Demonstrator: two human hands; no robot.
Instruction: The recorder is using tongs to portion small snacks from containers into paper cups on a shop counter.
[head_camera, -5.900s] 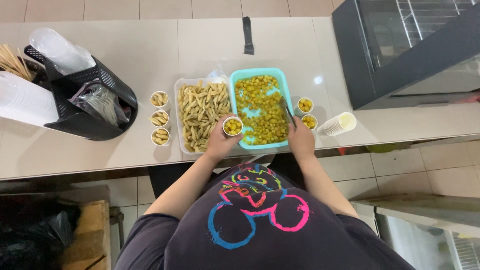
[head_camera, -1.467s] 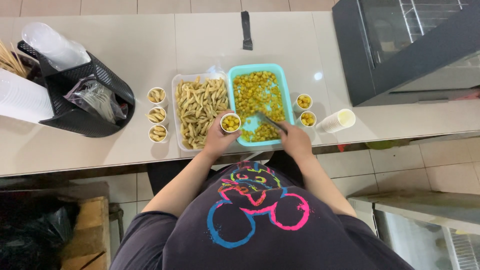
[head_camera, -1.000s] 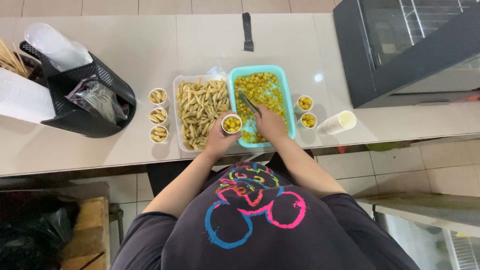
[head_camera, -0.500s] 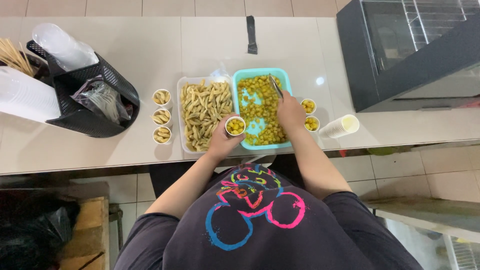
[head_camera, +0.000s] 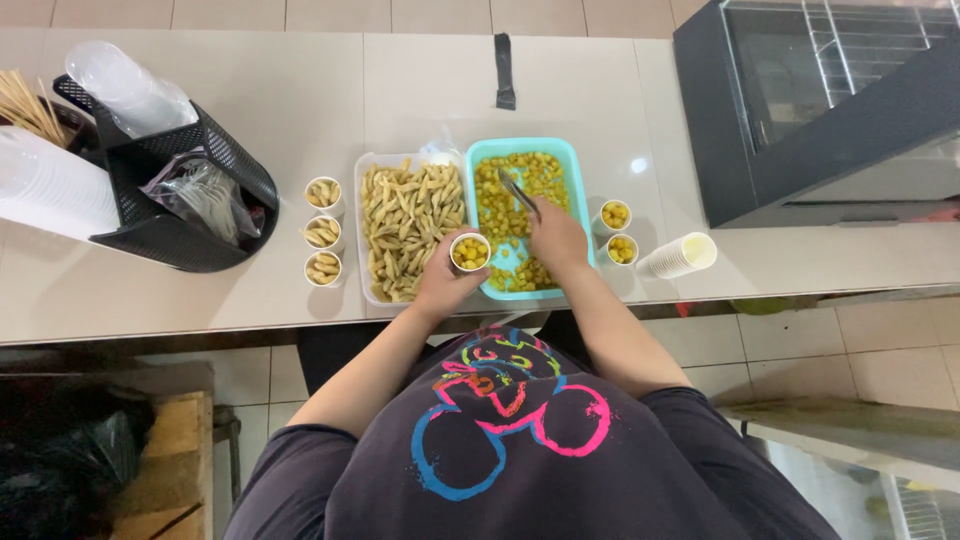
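Tongs (head_camera: 518, 192) reach into the teal tray (head_camera: 578, 170) of yellow fried bites, pinched in the right hand (head_camera: 557, 238), whose fingers are curled round the handle; whether the tips are closed on a piece is too small to tell. The left hand (head_camera: 447, 283) is wrapped around a small paper cup (head_camera: 470, 252), already partly filled with yellow pieces and held at the near left corner of the teal tray, between it and the clear tray (head_camera: 366, 230) of pale fried sticks. On the surface (head_camera: 300, 90), three filled cups (head_camera: 324, 231) of sticks stand in a column just left of the clear tray, and two filled cups (head_camera: 615, 232) of yellow bites sit just right of the teal one, with a stack of empty cups (head_camera: 680, 256) lying on its side beside them. A black basket (head_camera: 215, 215) of lids and bags stands well apart at the left. As a judgement, the likeliest slip is a piece falling off the tongs over the gap between tray and cup, since the cup's mouth is narrow and nearly full. The right forearm also passes close to the two filled cups, and a sideways sweep could tip them. A tight squeeze could buckle the soft paper cup.
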